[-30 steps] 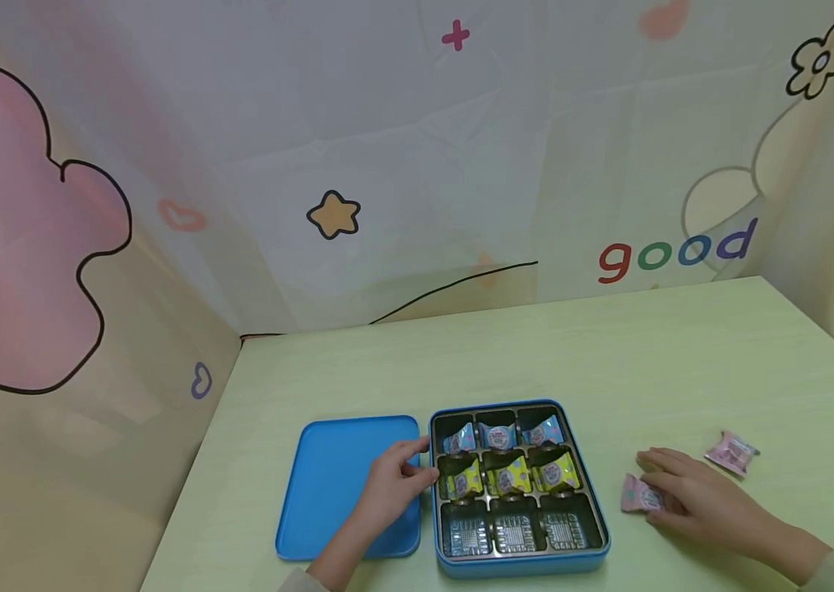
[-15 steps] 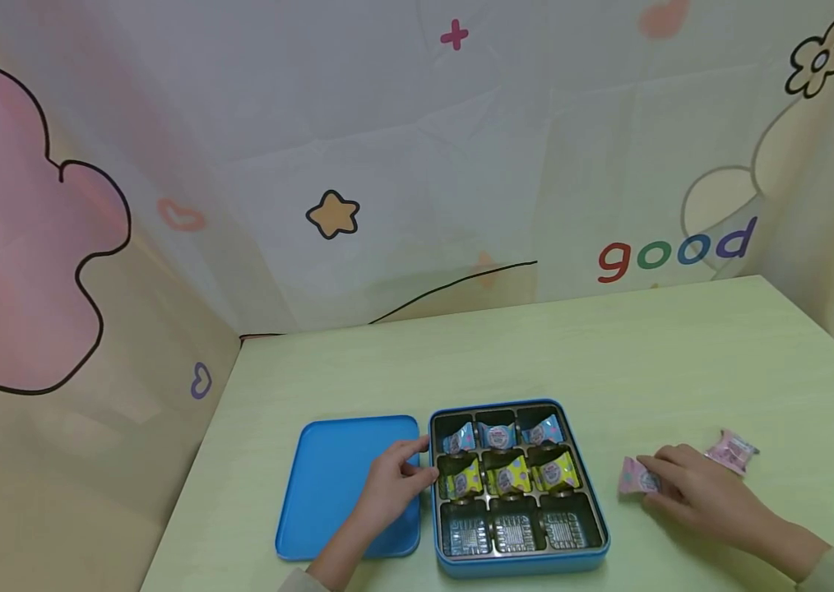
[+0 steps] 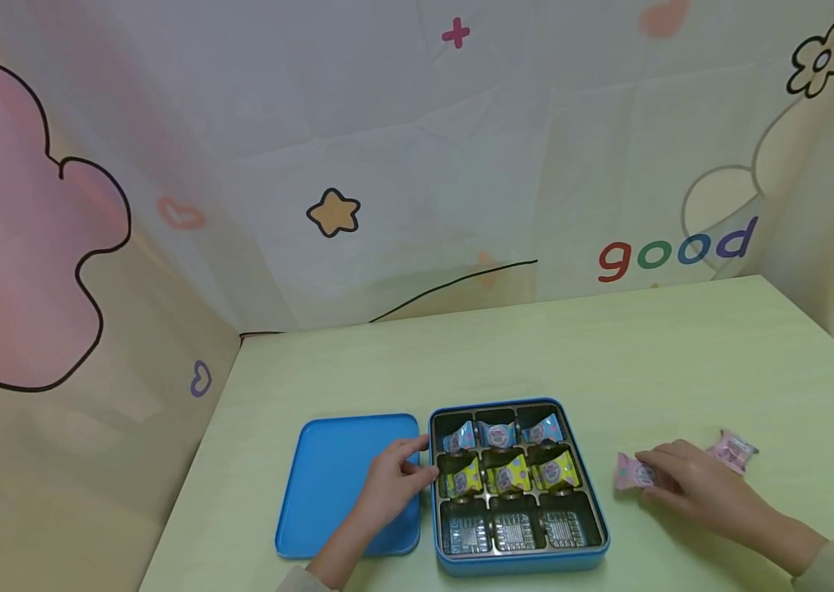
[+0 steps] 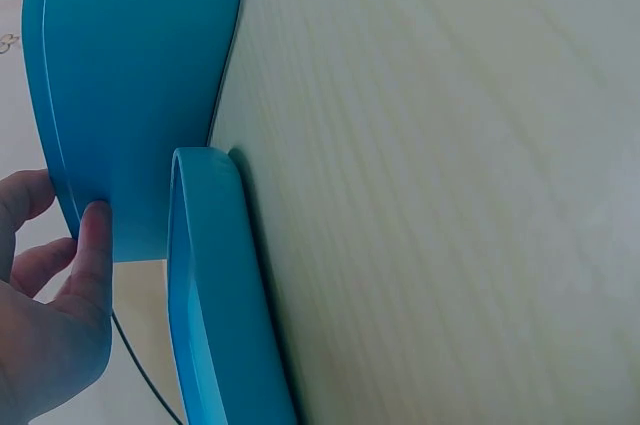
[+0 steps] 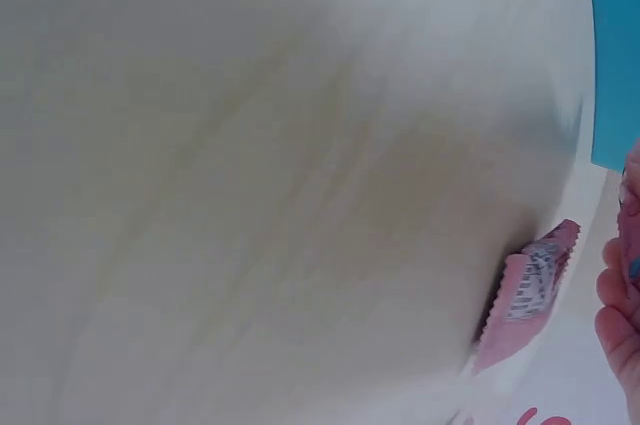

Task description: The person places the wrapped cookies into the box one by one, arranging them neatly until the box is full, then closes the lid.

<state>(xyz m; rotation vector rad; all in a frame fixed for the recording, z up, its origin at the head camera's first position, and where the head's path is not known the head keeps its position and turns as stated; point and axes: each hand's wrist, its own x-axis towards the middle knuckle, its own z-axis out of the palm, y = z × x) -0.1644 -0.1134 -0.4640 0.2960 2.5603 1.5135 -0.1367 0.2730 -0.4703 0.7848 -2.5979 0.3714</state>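
Observation:
My right hand pinches a pink wrapped candy between thumb and fingers, right of the blue tin. A sliver of this candy shows at the right edge of the right wrist view. Another pink candy lies on the table just behind that hand. My left hand rests its thumb and fingertips against the tin's left side, at the rim. Inside the tin, blue candies sit in the back row and yellow candies in the middle row; the front row's ridged bottoms show.
A blue lid lies flat to the left of the tin, partly under my left forearm. The pale green table meets a printed cloth backdrop at the back and sides.
My right hand has closed its fingers on the nearer pink candy and moved it slightly back and to the left. The left hand and the tin have stayed in place.

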